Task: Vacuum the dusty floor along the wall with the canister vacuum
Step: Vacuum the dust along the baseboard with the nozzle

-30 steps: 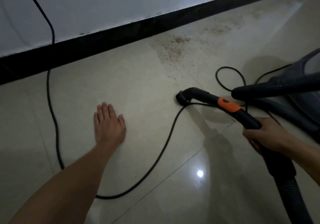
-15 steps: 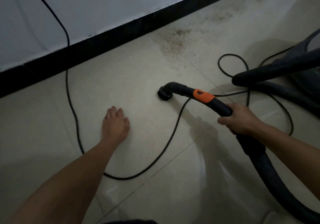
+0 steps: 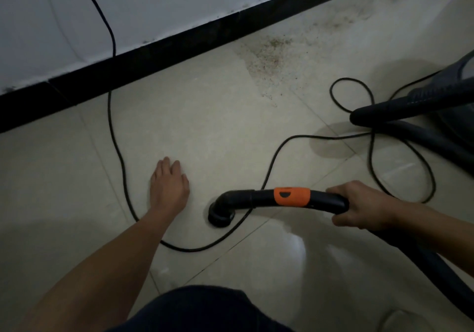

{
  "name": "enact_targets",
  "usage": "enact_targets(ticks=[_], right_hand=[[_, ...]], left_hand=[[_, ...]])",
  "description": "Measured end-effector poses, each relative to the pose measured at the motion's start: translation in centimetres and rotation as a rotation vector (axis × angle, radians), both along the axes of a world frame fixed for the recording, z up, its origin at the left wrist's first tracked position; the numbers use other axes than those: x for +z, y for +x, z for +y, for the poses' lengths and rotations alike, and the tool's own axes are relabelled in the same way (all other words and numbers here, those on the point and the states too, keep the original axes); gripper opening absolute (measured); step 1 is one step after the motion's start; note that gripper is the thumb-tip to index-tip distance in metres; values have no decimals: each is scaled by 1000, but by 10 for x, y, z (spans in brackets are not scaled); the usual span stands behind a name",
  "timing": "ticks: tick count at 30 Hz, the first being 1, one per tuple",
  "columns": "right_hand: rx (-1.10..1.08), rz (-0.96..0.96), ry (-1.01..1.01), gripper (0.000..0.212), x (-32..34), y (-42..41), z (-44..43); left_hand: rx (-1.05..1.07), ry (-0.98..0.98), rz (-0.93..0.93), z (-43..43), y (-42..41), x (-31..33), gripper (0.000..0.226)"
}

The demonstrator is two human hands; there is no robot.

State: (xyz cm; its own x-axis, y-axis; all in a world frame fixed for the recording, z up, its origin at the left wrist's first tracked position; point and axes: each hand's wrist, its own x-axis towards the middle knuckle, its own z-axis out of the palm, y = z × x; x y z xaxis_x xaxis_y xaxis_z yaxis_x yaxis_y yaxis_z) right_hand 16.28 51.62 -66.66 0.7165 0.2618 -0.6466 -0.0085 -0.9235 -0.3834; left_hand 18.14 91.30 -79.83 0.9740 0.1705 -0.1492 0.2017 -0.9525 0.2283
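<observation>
My right hand [image 3: 364,207] grips the black vacuum hose handle [image 3: 259,198] just behind its orange band [image 3: 292,196]. The handle's open round mouth [image 3: 220,216] points down at the pale tiled floor, close to my left hand. My left hand [image 3: 169,185] lies flat on the tile, fingers straight, pointing at the wall. A patch of brownish dust [image 3: 269,57] lies on the floor near the black skirting board [image 3: 179,49], well beyond the hose mouth. The dark canister vacuum [image 3: 459,100] stands at the right edge, partly out of view.
A black power cord [image 3: 112,131] runs down the white wall, loops across the floor under the hose handle and coils near the canister. A dark tube [image 3: 400,108] sticks out from the canister. My dark-clothed knee [image 3: 200,311] fills the bottom centre.
My right hand has pulled the hose handle back toward me and to the left, so its mouth now sits near my left hand, farther from the dust. My left hand stays flat on the floor.
</observation>
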Motion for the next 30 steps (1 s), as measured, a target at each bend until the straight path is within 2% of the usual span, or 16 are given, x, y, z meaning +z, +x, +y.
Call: enact_targets(ticks=[2, 7, 10, 15, 19, 21, 26, 30], right_hand=[[-83, -118, 9, 16, -7, 5, 3], [-495, -367, 43, 16, -20, 44, 2], [-530, -350, 81, 17, -22, 71, 18], [-442, -207, 80, 18, 4, 137, 29], [-450, -54, 95, 30, 39, 167, 15], [-508, -27, 143, 29, 36, 154, 8], [-717, -161, 257, 14, -7, 90, -6], [-876, -233, 220, 12, -24, 62, -22]], left_hand=[[4, -11, 4, -1, 1, 1, 49], [-15, 2, 39, -3, 8, 5, 51], [-38, 43, 70, -9, 20, 8, 51], [-180, 121, 134, -23, 69, 17, 42], [-215, 58, 296, -34, 129, 31, 42], [-217, -5, 370, -42, 159, 39, 45], [-247, -58, 559, -72, 204, 55, 56], [-274, 11, 551, -89, 201, 59, 58]])
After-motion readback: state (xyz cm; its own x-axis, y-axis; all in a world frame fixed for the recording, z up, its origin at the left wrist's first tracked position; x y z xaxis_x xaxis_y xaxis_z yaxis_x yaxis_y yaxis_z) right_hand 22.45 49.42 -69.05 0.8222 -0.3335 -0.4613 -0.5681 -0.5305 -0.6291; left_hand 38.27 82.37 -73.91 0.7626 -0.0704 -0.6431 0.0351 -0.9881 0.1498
